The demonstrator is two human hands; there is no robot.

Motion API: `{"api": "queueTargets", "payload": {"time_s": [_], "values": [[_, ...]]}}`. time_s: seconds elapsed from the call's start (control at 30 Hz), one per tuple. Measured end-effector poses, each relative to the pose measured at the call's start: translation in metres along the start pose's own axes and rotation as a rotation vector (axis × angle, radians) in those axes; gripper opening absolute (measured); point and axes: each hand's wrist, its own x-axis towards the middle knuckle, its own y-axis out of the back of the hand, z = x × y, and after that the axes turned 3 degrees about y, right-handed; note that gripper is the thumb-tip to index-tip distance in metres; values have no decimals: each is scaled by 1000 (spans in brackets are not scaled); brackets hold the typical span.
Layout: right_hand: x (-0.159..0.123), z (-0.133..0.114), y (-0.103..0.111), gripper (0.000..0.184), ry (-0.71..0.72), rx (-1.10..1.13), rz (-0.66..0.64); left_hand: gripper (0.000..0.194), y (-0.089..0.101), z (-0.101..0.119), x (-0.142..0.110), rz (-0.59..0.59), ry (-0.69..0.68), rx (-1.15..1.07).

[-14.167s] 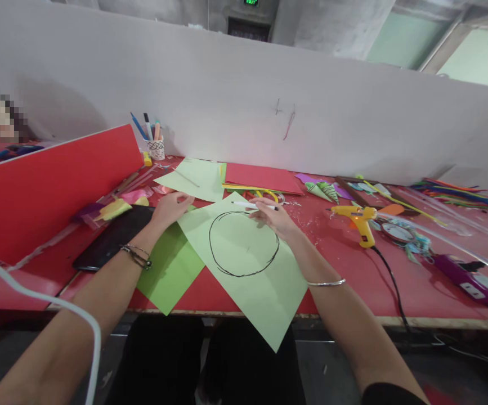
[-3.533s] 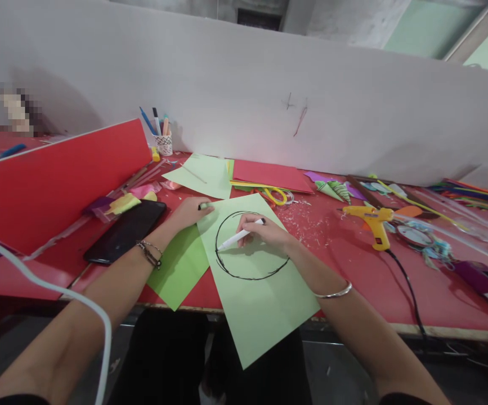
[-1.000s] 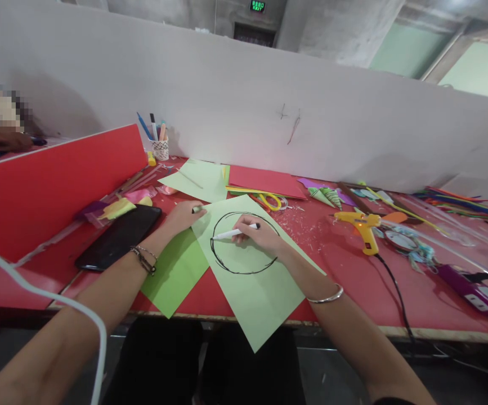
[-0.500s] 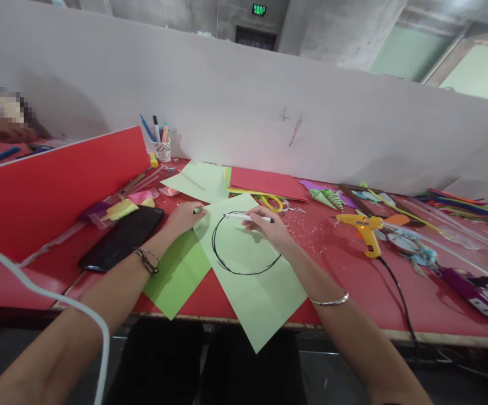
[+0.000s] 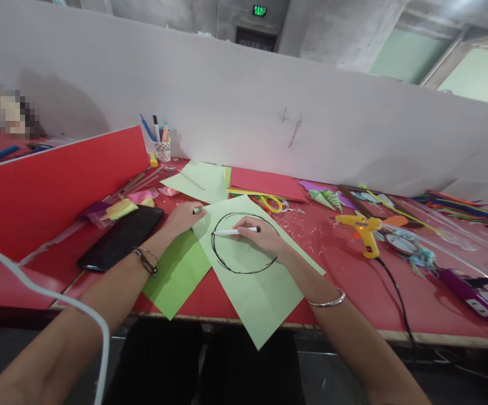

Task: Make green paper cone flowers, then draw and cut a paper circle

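Observation:
My right hand (image 5: 255, 233) is closed around a white marker (image 5: 229, 232) with a black end. Its tip meets the left side of a black circle drawn in several strokes on a pale green sheet (image 5: 252, 304). At the sheet's upper left corner, my left hand (image 5: 184, 218) is closed on a small black marker cap (image 5: 196, 211). Part of the cap is hidden by the fingers. A brighter green sheet (image 5: 178, 275) lies partly under the pale one, beside my left wrist.
A black phone (image 5: 121, 239) lies left of my forearm. Yellow scissors (image 5: 272, 202), red paper (image 5: 269, 183) and a pen cup (image 5: 162, 149) are farther back. To the right are a yellow glue gun (image 5: 364, 230) with its cord and a purple power strip (image 5: 471, 292). A red board (image 5: 66, 191) stands left.
My right hand has moved the marker down and left, from the circle's top to its left side. More of the circle's top line shows. My left hand stays in place.

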Motion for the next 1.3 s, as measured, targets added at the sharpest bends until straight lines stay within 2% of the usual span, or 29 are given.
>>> {"api": "queueTargets", "payload": {"time_s": [0.4,0.63,1.03,1.3], "values": [[4,12,-5,22,-16,35,162,36,1,-1,0,-18,-19,15],[5,18,-4,25,16,50,323,35,0,-3,1,-11,-26,-24],[5,18,-6,23,-12,-43,289,33,2,1,-1,-25,-12,-6],[2,7,-6,21,24,-83,147,33,1,-1,0,-21,-5,-11]]}}
